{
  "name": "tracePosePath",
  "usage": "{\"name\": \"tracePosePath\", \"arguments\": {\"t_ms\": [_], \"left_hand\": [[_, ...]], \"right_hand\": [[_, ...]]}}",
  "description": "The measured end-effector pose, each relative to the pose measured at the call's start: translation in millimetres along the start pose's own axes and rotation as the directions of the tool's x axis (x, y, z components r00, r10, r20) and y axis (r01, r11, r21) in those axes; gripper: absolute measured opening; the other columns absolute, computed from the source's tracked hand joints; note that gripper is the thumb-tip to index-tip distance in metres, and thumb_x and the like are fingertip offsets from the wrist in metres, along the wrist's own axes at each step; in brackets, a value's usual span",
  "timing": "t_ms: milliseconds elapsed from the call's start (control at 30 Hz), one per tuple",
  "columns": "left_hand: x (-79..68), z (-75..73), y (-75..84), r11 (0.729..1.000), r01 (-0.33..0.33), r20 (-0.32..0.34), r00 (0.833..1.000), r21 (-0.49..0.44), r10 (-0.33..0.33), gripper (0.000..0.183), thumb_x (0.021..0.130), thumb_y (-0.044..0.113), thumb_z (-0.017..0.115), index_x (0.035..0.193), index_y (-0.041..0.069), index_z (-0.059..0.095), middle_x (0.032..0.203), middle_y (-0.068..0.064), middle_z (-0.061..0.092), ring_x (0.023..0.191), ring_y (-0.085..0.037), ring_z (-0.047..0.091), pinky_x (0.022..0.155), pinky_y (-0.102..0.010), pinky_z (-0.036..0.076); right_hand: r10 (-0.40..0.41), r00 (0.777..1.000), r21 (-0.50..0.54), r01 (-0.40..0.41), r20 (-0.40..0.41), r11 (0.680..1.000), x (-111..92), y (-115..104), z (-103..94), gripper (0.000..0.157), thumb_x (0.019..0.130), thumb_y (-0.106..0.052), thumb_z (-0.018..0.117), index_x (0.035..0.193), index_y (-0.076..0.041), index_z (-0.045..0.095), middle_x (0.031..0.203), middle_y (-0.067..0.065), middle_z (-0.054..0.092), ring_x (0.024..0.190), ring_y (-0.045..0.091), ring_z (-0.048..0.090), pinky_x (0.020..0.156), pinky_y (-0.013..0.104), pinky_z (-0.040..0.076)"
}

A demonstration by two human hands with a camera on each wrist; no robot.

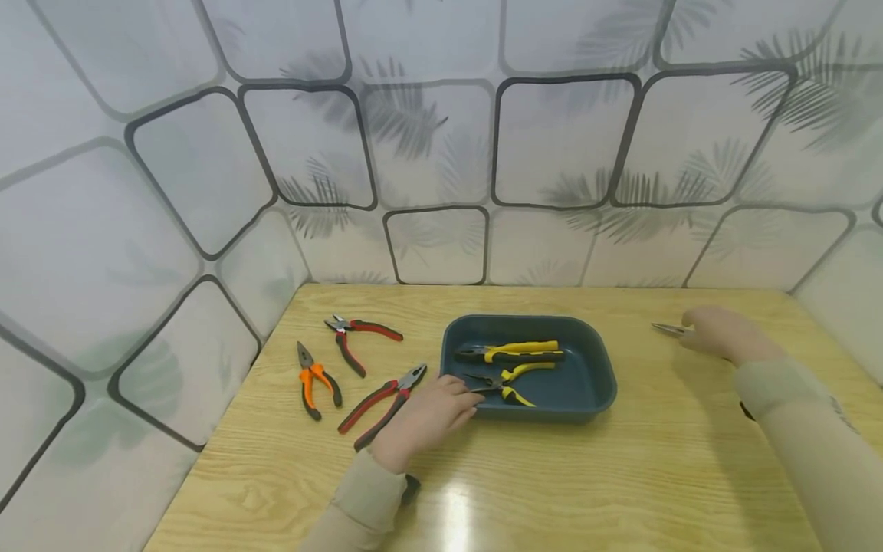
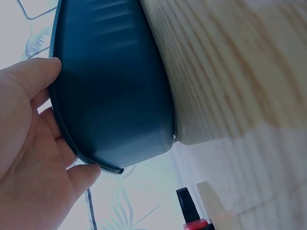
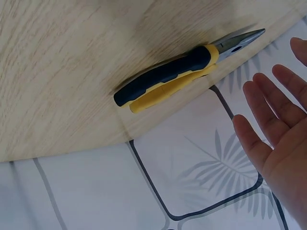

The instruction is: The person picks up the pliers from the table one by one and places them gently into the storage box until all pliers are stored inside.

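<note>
My left hand is at the front left corner of a dark blue tray. In the left wrist view its thumb and fingertips hold the tray's rim. Inside the tray lie two pliers with yellow and black handles, one pair of pliers nearly closed, the other pair spread. Far to the right, my right hand hovers by long-nose pliers with black and yellow grips, which lie on the table. Its fingers are loosely extended beside them and grasp nothing.
Left of the tray lie orange-handled long-nose pliers, red and black cutters and larger red and black pliers close by my left hand. The wooden table meets a patterned wall covering behind and at left.
</note>
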State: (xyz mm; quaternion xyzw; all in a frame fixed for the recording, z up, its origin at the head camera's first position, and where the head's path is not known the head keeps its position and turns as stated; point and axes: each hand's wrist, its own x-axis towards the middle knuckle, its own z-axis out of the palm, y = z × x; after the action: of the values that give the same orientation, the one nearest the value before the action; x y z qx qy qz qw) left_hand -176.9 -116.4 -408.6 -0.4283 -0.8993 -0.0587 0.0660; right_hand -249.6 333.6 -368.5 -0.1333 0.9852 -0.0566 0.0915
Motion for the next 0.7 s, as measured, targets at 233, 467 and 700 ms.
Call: {"name": "tracePosePath", "arguments": {"t_ms": [233,467,700], "left_hand": [[0.0,-1.5,-0.4,1.0,0.007,-0.007,1.0,-0.003,-0.007,0.026,0.092,0.025,0.049,0.112,0.016,0.062,0.103,0.001,0.061,0.101,-0.016,0.05,0.09,-0.029,0.038],[0.4,-2.6,0.3,1.0,0.007,-0.017,1.0,-0.01,-0.008,0.026,0.092,0.025,0.049,0.111,0.016,0.063,0.101,0.002,0.061,0.1,-0.016,0.05,0.09,-0.03,0.038],[-0.2,0.0,0.8,1.0,0.005,-0.009,1.0,-0.01,-0.005,0.025,0.092,0.025,0.049,0.111,0.016,0.063,0.101,0.003,0.061,0.1,-0.015,0.05,0.091,-0.028,0.038]], "right_hand": [[-0.009,1.0,-0.022,0.009,0.019,1.0,2,-1,-1.2,0.032,0.08,-0.017,0.062,0.096,0.01,0.056,0.087,0.021,0.058,0.077,0.036,0.055,0.064,0.048,0.045],[0.003,1.0,-0.015,-0.003,0.031,1.0,1,9,5.2,0.015,0.08,-0.012,0.061,0.08,0.001,0.054,0.071,0.003,0.052,0.061,0.018,0.045,0.053,0.035,0.042],[0.041,0.999,-0.058,-0.04,0.018,0.998,-6,18,15.5,0.021,0.079,-0.011,0.062,0.088,0.006,0.054,0.084,0.021,0.056,0.077,0.039,0.053,0.065,0.049,0.045]]}}
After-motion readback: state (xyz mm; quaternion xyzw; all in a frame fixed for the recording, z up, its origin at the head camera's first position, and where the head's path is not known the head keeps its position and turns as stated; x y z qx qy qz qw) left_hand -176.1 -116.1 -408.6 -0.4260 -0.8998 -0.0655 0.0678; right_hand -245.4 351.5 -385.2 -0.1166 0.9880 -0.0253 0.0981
